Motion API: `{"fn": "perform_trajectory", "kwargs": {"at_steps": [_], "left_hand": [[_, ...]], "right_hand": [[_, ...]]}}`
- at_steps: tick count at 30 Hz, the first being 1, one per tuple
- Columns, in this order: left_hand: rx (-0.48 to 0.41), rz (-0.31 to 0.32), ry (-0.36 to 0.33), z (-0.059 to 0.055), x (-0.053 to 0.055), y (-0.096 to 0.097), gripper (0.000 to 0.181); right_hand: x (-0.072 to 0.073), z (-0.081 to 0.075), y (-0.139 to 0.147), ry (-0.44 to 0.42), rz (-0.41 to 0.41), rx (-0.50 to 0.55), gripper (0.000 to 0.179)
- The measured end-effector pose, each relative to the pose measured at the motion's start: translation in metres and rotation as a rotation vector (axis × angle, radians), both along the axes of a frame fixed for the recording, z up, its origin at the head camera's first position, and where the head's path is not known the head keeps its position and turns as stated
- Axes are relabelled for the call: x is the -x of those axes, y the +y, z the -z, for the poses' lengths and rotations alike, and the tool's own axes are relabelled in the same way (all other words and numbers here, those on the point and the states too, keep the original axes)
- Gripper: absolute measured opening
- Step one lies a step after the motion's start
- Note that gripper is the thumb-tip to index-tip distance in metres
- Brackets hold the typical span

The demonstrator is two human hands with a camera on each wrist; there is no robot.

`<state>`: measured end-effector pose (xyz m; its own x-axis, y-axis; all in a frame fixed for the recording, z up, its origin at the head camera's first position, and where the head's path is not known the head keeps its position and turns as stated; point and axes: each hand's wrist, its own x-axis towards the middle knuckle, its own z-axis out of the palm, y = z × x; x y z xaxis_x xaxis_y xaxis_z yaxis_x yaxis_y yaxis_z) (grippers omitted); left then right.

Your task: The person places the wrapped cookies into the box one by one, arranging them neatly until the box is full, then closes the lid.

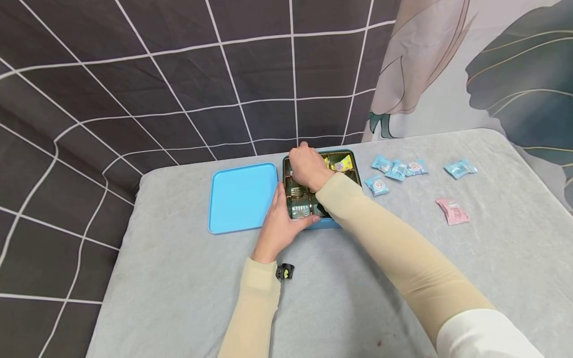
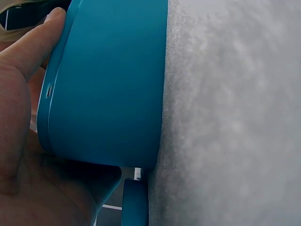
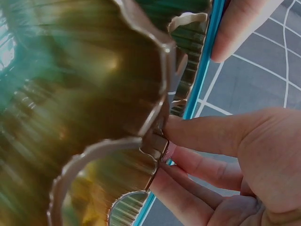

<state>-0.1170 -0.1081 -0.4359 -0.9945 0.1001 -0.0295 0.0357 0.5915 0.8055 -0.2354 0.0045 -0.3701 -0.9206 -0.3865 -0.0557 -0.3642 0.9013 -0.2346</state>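
A blue tin box (image 1: 324, 224) holds a dark divided tray (image 3: 108, 61), with yellow-wrapped candies (image 1: 343, 163) in a far compartment. My left hand (image 1: 278, 226) braces the box's near left corner. Its straight fingers lie along the left side, and its thumb (image 2: 40, 44) rests against the front rim. My right hand (image 1: 309, 166) reaches into the far left of the box. In the right wrist view, its thumb and fingertips pinch together beside a tray divider (image 3: 153, 141), and a small bit of a pink candy (image 3: 170, 152) shows between them. Most of that candy is hidden.
Left of the box lies its blue lid (image 1: 243, 198), flat on the grey cloth. Several blue-wrapped candies (image 1: 397, 170) are scattered to the right, along with a pink-wrapped candy (image 1: 453, 211). A dark curtain with a white grid (image 1: 264, 69) hangs behind the table.
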Motion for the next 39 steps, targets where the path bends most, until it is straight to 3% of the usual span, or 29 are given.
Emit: {"fn": "perform_trajectory", "kwargs": {"at_steps": [14,22,27,32,39], "left_hand": [[-0.008,0.001,0.01,0.001,0.001,0.002,0.123],[-0.003,0.005,0.007,-0.001,0.002,0.003,0.124],[-0.008,-0.002,0.001,-0.001,0.002,0.004,0.124],[0.001,-0.009,-0.009,0.0,0.001,0.003,0.124],[0.027,-0.018,-0.007,-0.001,0.0,0.003,0.125]], "right_hand": [[-0.001,-0.002,0.001,-0.059,-0.101,-0.06,0.028],[-0.005,-0.006,0.005,-0.045,-0.062,-0.065,0.027],[-0.004,-0.009,0.01,-0.086,-0.066,-0.086,0.025],[-0.002,-0.015,0.021,-0.173,-0.096,-0.035,0.024],[-0.003,-0.026,0.044,-0.175,-0.136,0.028,0.031]]}}
